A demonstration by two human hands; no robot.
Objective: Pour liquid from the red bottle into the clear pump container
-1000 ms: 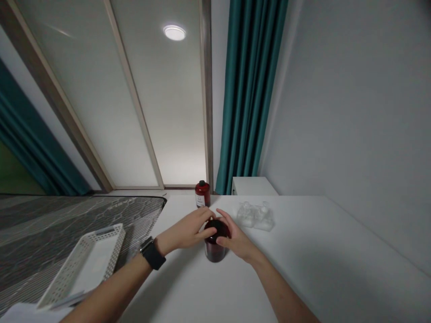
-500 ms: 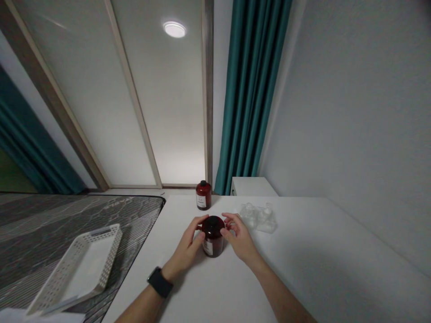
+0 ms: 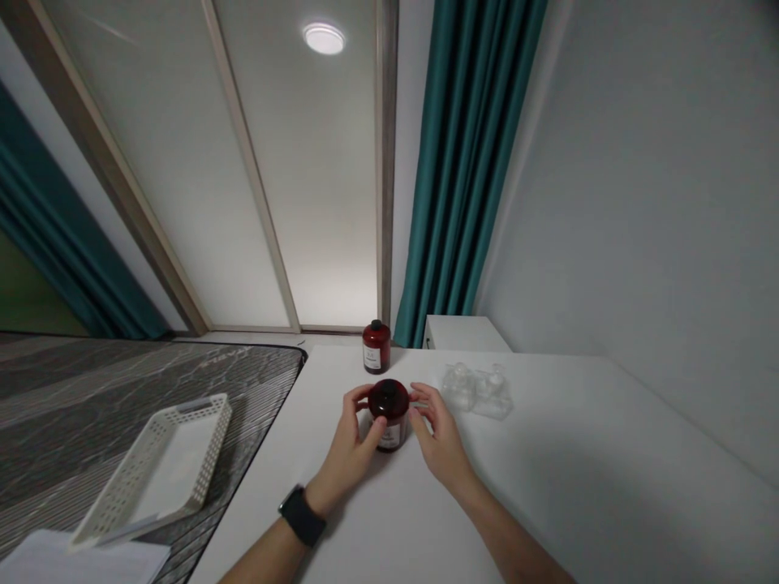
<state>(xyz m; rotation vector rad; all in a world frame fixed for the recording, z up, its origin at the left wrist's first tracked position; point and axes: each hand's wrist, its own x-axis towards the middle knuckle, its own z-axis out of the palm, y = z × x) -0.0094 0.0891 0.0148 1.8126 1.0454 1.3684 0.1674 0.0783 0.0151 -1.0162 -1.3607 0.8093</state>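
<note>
A dark red-brown bottle with a black top and a white label stands upright on the white table. My left hand is closed around its left side, thumb across the front and fingers behind. At the bottle's right side is my right hand, its fingers curved and apart; whether the fingertips touch the glass is hard to tell. Behind stands a second red bottle with a black cap and white label. Right of my right hand lies a clear crumpled plastic piece.
A white perforated basket sits to the left on a dark grey patterned surface, with white paper at its near end. Past the table's far edge are a white cabinet and a teal curtain.
The near bottle has turned, bringing its label round to the front. My left thumb has moved right across it. The view has shifted slightly.
</note>
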